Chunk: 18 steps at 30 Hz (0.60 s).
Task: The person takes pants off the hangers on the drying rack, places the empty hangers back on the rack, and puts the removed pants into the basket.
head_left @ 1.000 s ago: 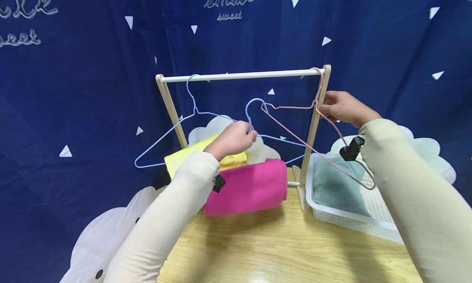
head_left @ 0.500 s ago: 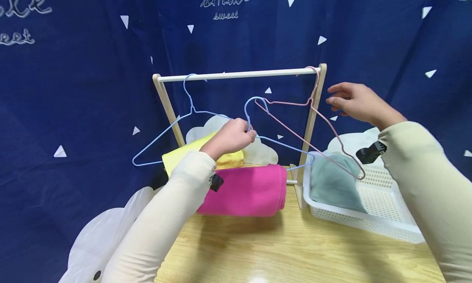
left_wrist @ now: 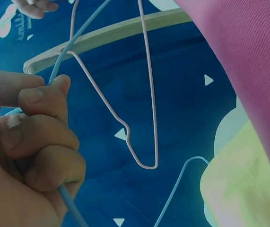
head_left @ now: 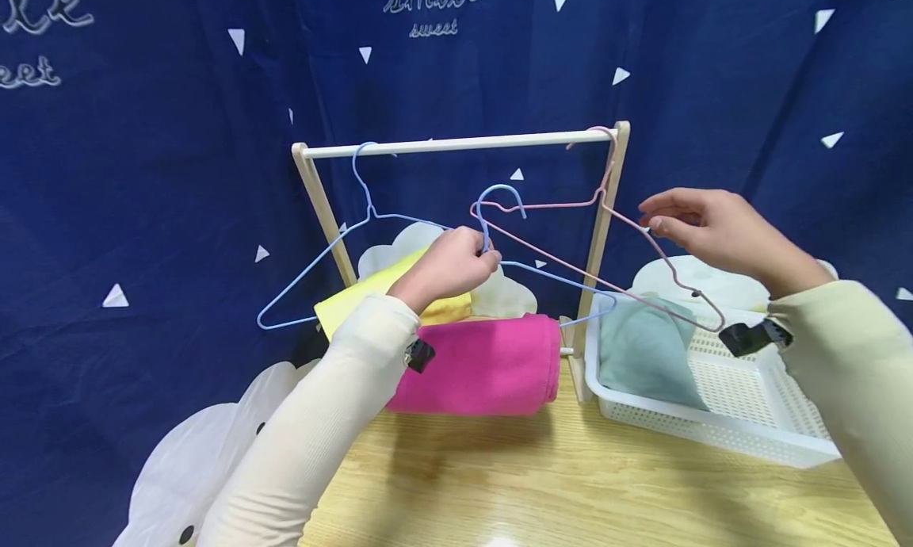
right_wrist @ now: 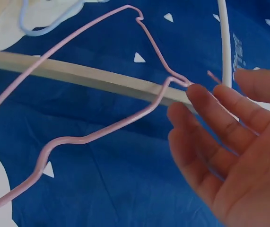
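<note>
My left hand (head_left: 452,265) grips a blue clothes hanger (head_left: 502,186) just below its hook, fingers curled round the wire. Folded magenta cloth (head_left: 485,365) drapes from this hanger, below the rack's rail (head_left: 464,143). Hooked over the right end of the rail is a bare pink hanger (right_wrist: 64,140), hanging at a slant. My right hand (head_left: 727,230) is beside it, palm toward the hanger and fingers loosely bent, holding nothing. On the rail's left hangs another blue hanger (head_left: 371,211) with yellow cloth (head_left: 371,293), partly hidden behind my left arm and the magenta cloth.
A white perforated basket (head_left: 713,428) stands right of the rack on the wooden table (head_left: 456,483). Greyish-green cloth (head_left: 642,357) lies in its left part. Behind everything hangs a dark blue curtain (head_left: 178,174), with white cloud shapes (head_left: 185,452) at the left.
My right hand has drawn away from the pink hanger's neck and the rack post, to the right. The pink hanger has turned on the rail. My left hand keeps its hold.
</note>
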Motion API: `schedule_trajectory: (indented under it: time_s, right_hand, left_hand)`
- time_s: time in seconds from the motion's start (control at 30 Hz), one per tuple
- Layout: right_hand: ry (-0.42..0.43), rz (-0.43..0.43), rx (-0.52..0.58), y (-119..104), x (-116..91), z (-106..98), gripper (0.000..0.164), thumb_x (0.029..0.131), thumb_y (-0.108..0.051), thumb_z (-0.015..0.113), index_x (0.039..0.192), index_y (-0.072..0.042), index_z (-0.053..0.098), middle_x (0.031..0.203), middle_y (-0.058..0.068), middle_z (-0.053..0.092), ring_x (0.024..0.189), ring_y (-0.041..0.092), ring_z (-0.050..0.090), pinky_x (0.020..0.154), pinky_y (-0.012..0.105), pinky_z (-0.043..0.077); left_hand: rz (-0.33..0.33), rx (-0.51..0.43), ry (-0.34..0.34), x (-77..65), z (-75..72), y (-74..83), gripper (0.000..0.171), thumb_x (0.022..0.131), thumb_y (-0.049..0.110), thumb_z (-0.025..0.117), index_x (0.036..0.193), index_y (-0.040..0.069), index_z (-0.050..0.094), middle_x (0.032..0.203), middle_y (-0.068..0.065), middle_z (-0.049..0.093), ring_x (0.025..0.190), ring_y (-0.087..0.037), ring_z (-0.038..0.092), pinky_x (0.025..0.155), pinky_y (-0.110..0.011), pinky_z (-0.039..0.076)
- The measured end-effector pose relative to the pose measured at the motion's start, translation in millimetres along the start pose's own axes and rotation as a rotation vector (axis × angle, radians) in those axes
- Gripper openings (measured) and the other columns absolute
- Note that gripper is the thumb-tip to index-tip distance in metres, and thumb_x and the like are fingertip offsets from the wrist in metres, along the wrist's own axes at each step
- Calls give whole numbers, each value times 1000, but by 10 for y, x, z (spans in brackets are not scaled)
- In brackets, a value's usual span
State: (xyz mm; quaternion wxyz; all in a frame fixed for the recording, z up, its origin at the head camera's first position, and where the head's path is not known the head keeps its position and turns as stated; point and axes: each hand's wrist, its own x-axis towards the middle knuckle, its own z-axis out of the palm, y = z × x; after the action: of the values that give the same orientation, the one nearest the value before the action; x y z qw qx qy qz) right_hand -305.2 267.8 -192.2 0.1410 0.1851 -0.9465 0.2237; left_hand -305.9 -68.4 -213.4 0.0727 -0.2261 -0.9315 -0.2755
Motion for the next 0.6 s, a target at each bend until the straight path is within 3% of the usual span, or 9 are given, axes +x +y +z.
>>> schedule_trajectory:
  time_s: [0.13, 0.33, 0.47, 0.6]
  right_hand:
    - [28, -67, -45, -70, -163, 48, 31, 103, -28, 52, 127, -12, 64, 122, 15, 69, 103, 30, 67, 72, 19, 48]
    - [54, -134, -34, -158, -317, 99, 26, 100, -22, 58, 123, -15, 67, 118, 10, 72, 83, -1, 61, 66, 15, 50]
    - [49, -167, -31, -195, -379, 156, 26, 97, -17, 62, 123, -14, 68, 117, 9, 72, 90, 2, 63, 70, 14, 50]
    - [54, -235, -40, -183, -443, 228, 25, 96, -11, 64, 121, -12, 68, 114, 7, 74, 96, -6, 60, 73, 15, 52]
  left_hand:
    - [3, 6, -1, -13, 1, 22, 40, 97, 21, 52, 58, 14, 46, 52, 5, 36, 48, -12, 36, 53, -26, 30]
    - [15, 10, 9, -20, 2, 32, 39, 96, 21, 53, 57, 14, 48, 53, 6, 38, 52, -12, 41, 55, -26, 33]
    - [49, 15, 26, -20, 0, 27, 39, 94, 21, 55, 57, 14, 49, 52, 6, 39, 53, -12, 42, 55, -25, 32]
    - [87, 14, 33, -11, 9, 14, 37, 94, 18, 58, 58, 13, 50, 53, 5, 42, 55, -11, 41, 54, -24, 30]
